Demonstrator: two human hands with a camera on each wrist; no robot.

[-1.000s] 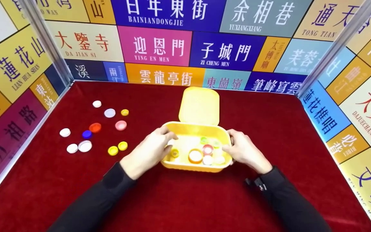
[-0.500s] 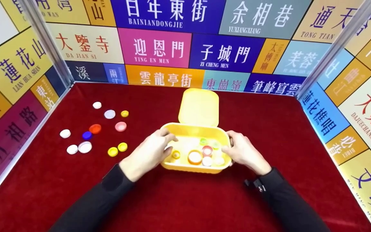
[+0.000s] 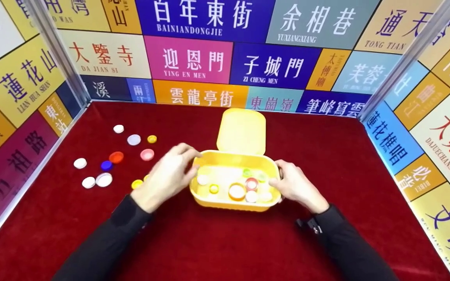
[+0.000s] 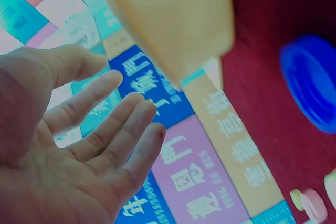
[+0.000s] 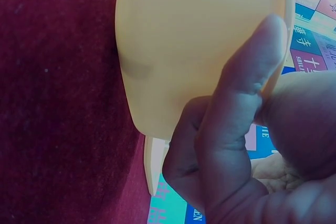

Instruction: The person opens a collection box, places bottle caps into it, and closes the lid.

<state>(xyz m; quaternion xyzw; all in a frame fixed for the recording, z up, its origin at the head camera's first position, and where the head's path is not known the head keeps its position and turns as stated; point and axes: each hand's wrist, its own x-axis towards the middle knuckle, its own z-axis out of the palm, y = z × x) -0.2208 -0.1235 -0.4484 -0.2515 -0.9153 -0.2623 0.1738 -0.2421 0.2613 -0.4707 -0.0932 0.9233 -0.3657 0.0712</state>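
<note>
A yellow plastic box (image 3: pixel 225 207) stands on the red cloth in the head view, its lid (image 3: pixel 242 130) laid back behind it. Several bottle caps lie inside, among them an orange-rimmed one (image 3: pixel 236 191), a red one (image 3: pixel 252 184), a small yellow one (image 3: pixel 214 189) and a white one (image 3: pixel 203 179). My right hand (image 3: pixel 297 183) grips the right rim, thumb inside and fingers against the outer wall (image 5: pixel 173 51). Just beyond the left rim, my left hand (image 3: pixel 168 177) hovers; the left wrist view shows its fingers (image 4: pixel 110 145) loosely spread, holding nothing.
Several loose caps lie left on the cloth, including a red (image 3: pixel 116 157), a blue (image 3: pixel 106 165), a pink (image 3: pixel 147 155) and a white one (image 3: pixel 80 163). My left hand partly covers a yellow cap (image 3: pixel 136 184). Printed panels (image 3: pixel 191 58) wall the back and sides.
My left hand has drawn out of the box to the left, its fingers parting. A white cap now shows at the box's left end. My right hand keeps its grip on the rim.
</note>
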